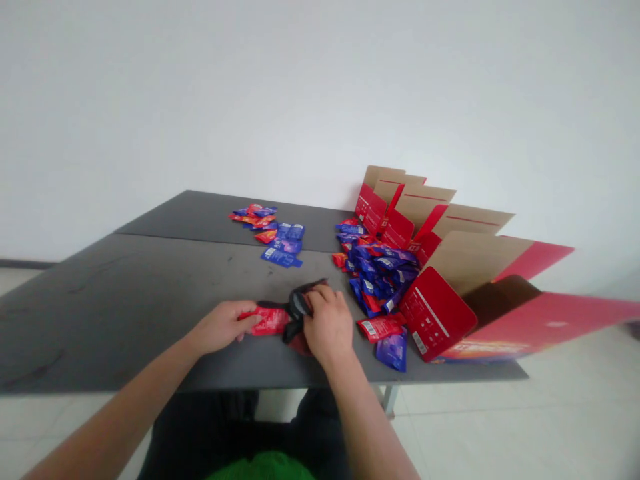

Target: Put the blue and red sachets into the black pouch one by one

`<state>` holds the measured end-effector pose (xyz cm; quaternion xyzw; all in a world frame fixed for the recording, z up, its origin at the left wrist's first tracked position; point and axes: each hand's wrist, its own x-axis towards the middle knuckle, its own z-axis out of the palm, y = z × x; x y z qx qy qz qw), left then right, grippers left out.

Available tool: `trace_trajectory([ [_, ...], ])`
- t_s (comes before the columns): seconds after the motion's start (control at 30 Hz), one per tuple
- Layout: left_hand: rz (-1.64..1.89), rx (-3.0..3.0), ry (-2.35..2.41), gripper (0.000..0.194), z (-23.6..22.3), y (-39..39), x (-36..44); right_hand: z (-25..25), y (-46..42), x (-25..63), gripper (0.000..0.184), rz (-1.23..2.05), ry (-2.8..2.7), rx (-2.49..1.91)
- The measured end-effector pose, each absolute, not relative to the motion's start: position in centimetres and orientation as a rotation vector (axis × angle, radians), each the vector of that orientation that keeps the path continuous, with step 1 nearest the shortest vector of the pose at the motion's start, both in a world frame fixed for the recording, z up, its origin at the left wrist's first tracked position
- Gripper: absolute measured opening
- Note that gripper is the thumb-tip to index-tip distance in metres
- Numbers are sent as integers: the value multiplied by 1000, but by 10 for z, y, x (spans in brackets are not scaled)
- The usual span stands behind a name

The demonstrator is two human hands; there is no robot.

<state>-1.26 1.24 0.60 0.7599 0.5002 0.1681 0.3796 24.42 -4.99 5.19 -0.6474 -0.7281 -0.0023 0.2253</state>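
My left hand [230, 325] is closed on the left end of a red packet [270, 321], just above the near part of the dark table. The packet's right end meets a black hand tool [299, 305] with a round grey part. My right hand [329, 323] is wrapped over this tool from the right, and its exact kind is not clear. Something thin and brownish-red [299, 344] shows below the tool, partly hidden by the right hand. To the right of that hand lie a loose red packet [381, 327] and a purple packet [393, 350].
A heap of blue and red packets [377, 270] lies against a row of open red cardboard boxes [437, 313] on the right. Flattened blue packets [284, 245] and a small red and blue pile [254, 215] lie farther back on the table [150, 300]. A white wall stands behind.
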Motion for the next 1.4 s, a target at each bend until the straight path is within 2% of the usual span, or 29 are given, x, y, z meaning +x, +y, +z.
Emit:
trace_trajectory([
  [0.13,517,2086,1123,30,6,11,-14,42,-47,197,23,65,-2243,-1489],
  [0.27,461,2020,1266,37,5,4,-10,25,-30,225,23,113,-2217,-1721],
  [0.43,435,2008,1338,45,3,-1,-7,40,-28,263,25,-7,-2042,-1956],
  [0.53,449,2031,1340,39,4,0,-9,47,-39,232,24,-58,-2056,-1700],
  [0.67,534,2141,1158,30,10,1,-10,32,-48,194,22,73,-2292,-1415],
  [0.8,481,2119,1283,39,11,-4,-6,22,-46,231,22,180,-2268,-1564],
  [0.97,453,2023,1406,44,5,-6,-6,44,-44,275,21,109,-2161,-1862],
  [1.07,539,2017,1341,40,3,-4,-9,48,-46,243,23,26,-2106,-1692],
  [1.2,556,2111,1157,34,6,-2,-11,32,-45,202,21,131,-2293,-1442],
  [1.4,482,2049,1388,40,7,-6,-6,23,-37,264,23,193,-2164,-1759],
])
